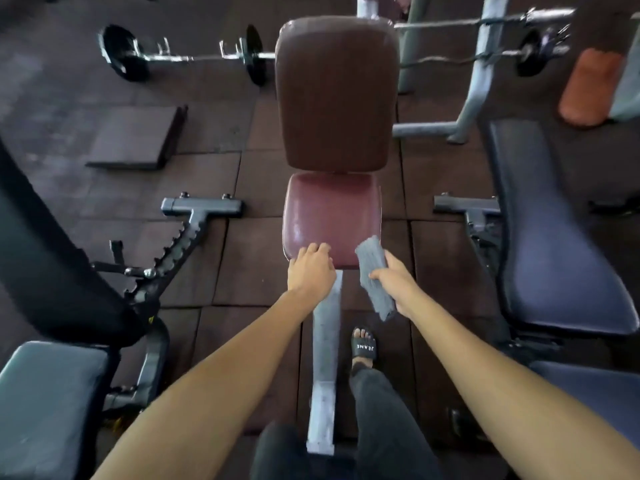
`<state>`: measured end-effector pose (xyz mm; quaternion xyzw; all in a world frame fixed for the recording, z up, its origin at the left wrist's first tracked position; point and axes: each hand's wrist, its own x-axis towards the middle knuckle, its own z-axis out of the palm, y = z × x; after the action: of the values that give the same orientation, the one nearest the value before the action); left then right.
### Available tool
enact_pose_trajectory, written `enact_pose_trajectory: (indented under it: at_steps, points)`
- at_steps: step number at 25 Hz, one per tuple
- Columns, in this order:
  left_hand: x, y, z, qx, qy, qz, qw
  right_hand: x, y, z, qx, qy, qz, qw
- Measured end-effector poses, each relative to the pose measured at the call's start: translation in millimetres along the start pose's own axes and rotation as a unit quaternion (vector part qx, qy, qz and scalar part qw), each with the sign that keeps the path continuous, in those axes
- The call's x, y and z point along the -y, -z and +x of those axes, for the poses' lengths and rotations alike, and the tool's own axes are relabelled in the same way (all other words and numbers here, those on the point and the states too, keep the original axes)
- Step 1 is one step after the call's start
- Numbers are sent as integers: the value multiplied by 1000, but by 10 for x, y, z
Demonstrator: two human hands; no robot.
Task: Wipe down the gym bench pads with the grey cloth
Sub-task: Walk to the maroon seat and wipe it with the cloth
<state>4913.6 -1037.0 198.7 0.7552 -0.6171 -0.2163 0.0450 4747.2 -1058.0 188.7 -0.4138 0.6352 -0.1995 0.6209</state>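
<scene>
Grey cloth (375, 277) is clenched in right hand (393, 282) at frame centre; left hand (311, 268), fingers (313, 250) loose, rests on maroon bench seat pad (332, 216).

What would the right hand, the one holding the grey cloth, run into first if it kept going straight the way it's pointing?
Probably the maroon seat pad. The right hand points forward and the grey cloth already reaches the pad's near right corner, though depth is hard to judge here.
</scene>
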Motion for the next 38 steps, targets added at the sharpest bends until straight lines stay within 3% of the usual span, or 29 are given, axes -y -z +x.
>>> enact_pose_trajectory:
  at_steps: [4, 8, 13, 16, 19, 21, 27, 33, 36, 38]
  points:
    - [150, -382, 909, 24, 32, -9, 999, 131, -32, 1008, -2, 30, -205, 978]
    - [547, -968, 1652, 11, 31, 12, 999, -248, -311, 1868, 16, 106, -318, 942]
    - [1178, -1615, 2481, -78, -19, 4, 997, -895, -519, 2581, 13, 241, -473, 848]
    - [1430, -1831, 2748, -101, -54, 1, 993, -1178, -484, 2658, 18, 307, -564, 766]
    - [1523, -1917, 2797, -123, -85, 1, 989, -1209, -400, 2821, 36, 389, -622, 679]
    - [1554, -1932, 2797, -137, -73, -23, 988, -1096, -472, 3082, 24, 420, -635, 648]
    - [1519, -1939, 2834, -137, -58, -2, 989, -425, -678, 3843, -109, 329, -591, 728]
    - [1473, -1904, 2910, -120, -39, 39, 991, -504, -497, 3758, -230, 183, -490, 821]
    - [1477, -1937, 2924, -110, -37, 44, 992, -798, -707, 3314, -283, 133, -468, 827]
    - [1489, -1944, 2933, -115, -39, 43, 992, -977, -945, 3029, -257, 162, -499, 811]
